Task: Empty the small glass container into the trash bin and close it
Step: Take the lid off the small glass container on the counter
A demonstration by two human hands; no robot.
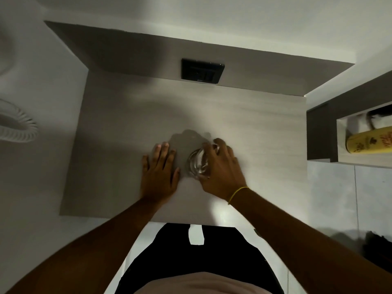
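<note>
A small clear glass container (196, 164) stands on the pale wood-grain countertop (127, 128), near its middle. My right hand (220, 170) wraps around the container from the right, fingers curled over its rim and far side. My left hand (159, 172) lies flat on the counter just left of the glass, fingers spread, not touching it. Whether the container has a lid on or anything inside cannot be told. No trash bin is in view.
A black socket panel (202, 71) is set in the back wall above the counter. To the right, a recessed shelf (339, 143) holds a yellow bottle (369, 143) on its side. A coiled white cord (19, 128) hangs at the left. The counter's front edge is by my body.
</note>
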